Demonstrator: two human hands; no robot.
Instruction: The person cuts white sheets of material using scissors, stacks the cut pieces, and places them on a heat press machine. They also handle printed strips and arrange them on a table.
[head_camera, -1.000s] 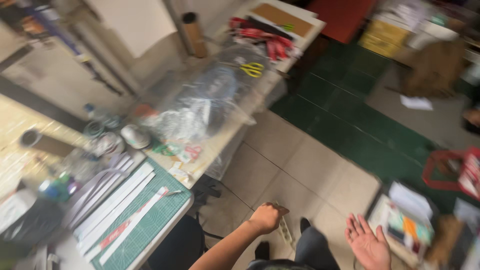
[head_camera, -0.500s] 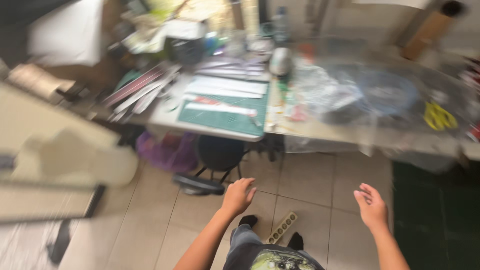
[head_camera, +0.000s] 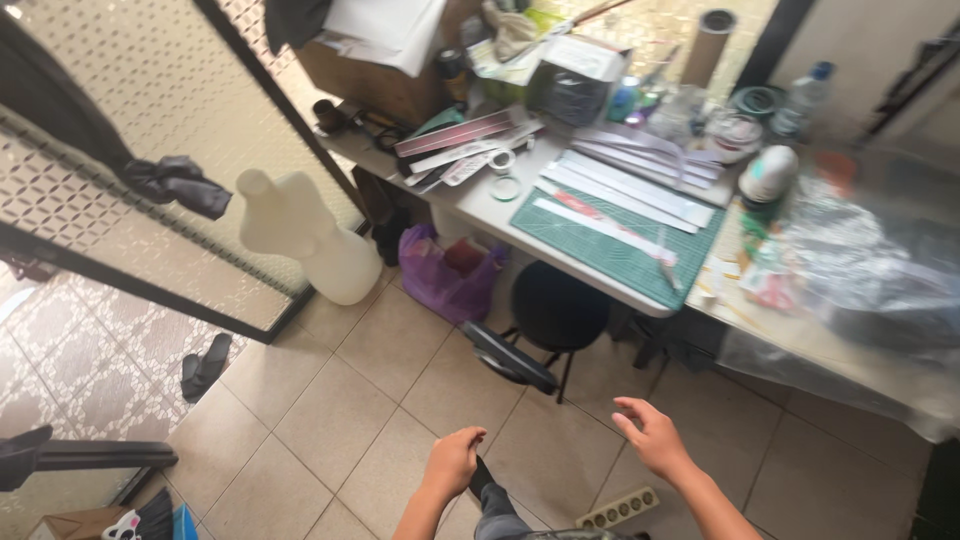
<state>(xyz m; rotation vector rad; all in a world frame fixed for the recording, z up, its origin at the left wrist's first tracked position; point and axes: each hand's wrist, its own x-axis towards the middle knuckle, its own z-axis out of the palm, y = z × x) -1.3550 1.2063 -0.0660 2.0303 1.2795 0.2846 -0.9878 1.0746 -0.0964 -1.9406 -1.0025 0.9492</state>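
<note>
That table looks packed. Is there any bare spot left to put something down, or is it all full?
The grey table has a bare strip along its near edge, between the tape rolls and the green cutting mat. The mat's near-left corner is also free. Further back it is crowded with rulers, boxes and bottles; clear plastic sheeting covers the right end.

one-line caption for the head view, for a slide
Two empty hands, left and right, held above a tiled floor near a black stool and cluttered worktable.
</note>
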